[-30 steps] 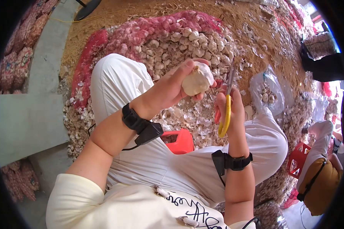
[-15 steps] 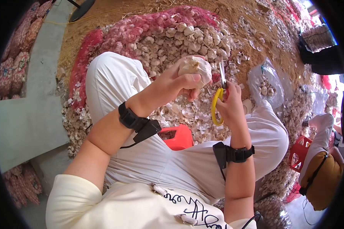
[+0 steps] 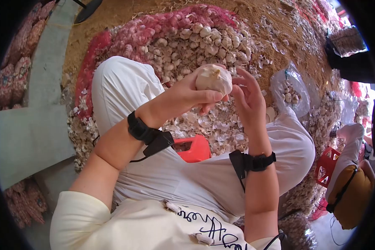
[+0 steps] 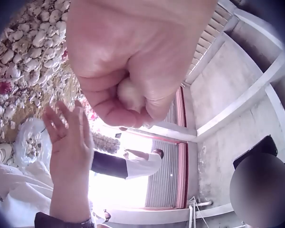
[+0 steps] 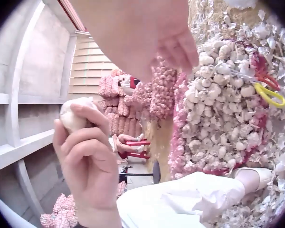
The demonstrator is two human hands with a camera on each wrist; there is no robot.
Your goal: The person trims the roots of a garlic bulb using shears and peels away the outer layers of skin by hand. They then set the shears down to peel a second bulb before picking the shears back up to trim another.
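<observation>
In the head view my left hand (image 3: pixel 191 93) grips a large whitish garlic bulb (image 3: pixel 214 80), thumb across its near side. My right hand (image 3: pixel 251 100) is just right of the bulb, holding nothing, fingers loosely bent. From the left wrist, my curled left fingers (image 4: pixel 118 104) partly cover the bulb (image 4: pixel 130 92), with the right hand (image 4: pixel 71 147) apart, fingers spread. Scissors with yellow and red handles (image 5: pixel 270 99) appear against the garlic pile's edge in the right wrist view, away from both hands; whether they rest there I cannot tell. The head view does not show them.
Loose garlic bulbs (image 3: pixel 214 43) lie in front, edged by red netting (image 3: pixel 89 75). Peelings cover the ground around the legs. A clear bag of bulbs (image 3: pixel 293 89) is at the right, a red plastic object (image 3: pixel 200 150) between the legs. Another person (image 3: pixel 346 196) sits far right.
The scissors have left my right hand, whose fingers have loosened and moved up toward the bulb. The left hand still holds the bulb, now turned, with the thumb lower on it.
</observation>
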